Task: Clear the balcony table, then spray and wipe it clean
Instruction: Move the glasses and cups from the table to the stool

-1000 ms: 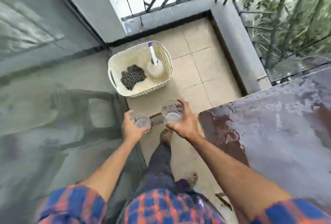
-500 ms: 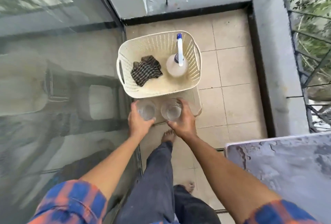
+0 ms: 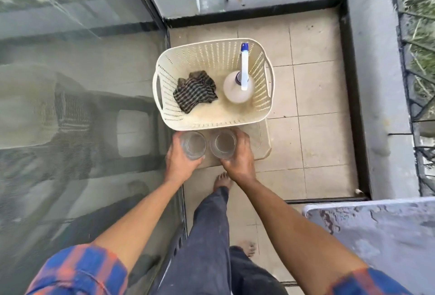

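Head view: two glasses (image 3: 193, 145) (image 3: 223, 143), one basket (image 3: 207, 59), one cloth (image 3: 195, 91), one spray bottle (image 3: 233, 92)

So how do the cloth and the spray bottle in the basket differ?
The cloth is dark and checked; the spray bottle is pale and cloudy with a white and blue head. The cloth lies crumpled on the basket floor, while the spray bottle stands upright. The cloth sits in the left half, the spray bottle in the right half. Both are inside the basket.
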Available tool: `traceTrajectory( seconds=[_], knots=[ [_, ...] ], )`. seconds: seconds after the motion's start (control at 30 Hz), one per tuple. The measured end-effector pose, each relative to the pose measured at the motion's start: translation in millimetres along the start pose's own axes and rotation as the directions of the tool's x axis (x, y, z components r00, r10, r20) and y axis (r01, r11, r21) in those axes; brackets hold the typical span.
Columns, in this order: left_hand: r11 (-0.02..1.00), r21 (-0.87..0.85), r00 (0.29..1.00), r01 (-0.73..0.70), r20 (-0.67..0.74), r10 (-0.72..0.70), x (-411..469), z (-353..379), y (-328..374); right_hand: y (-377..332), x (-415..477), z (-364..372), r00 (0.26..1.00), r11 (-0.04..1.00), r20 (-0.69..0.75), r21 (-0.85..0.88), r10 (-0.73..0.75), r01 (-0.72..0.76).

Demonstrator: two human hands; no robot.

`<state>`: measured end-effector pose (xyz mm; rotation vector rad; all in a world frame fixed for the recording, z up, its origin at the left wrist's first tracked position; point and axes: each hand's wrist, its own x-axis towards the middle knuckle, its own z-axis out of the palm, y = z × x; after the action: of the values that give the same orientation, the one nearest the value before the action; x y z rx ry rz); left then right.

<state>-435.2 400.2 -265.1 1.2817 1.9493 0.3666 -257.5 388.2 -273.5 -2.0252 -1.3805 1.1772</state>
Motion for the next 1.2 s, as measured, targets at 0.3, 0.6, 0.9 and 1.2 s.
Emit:
traceTrajectory(
  seconds=[0.3,0.6,0.9,1.2],
  knots=[
    [1.0,0.014,1.0,0.002,0.009,-0.002,0,-1,3,1,-1,0,1.0,1.0,0.001,0.019,-0.025,0.025],
    [0.998,-0.047,0.999,0.043,-0.008,-0.043,-7,5,3,-2,-4,-4,0.999,0.999,0.046,0.038,0.026,-0.028],
    [0.995,-0.023,0.992,0.093,-0.086,-0.095,-54,-17,14,-11,-31,-59,0.927,0.933,0.165,0.07,0.338,-0.353],
    [0.949,-0.278,0.986,-0.147,-0.115,0.119,-143,-38,100,-45,-160,-169,0.969,0.862,0.094,0.442,0.23,-0.248]
  ],
)
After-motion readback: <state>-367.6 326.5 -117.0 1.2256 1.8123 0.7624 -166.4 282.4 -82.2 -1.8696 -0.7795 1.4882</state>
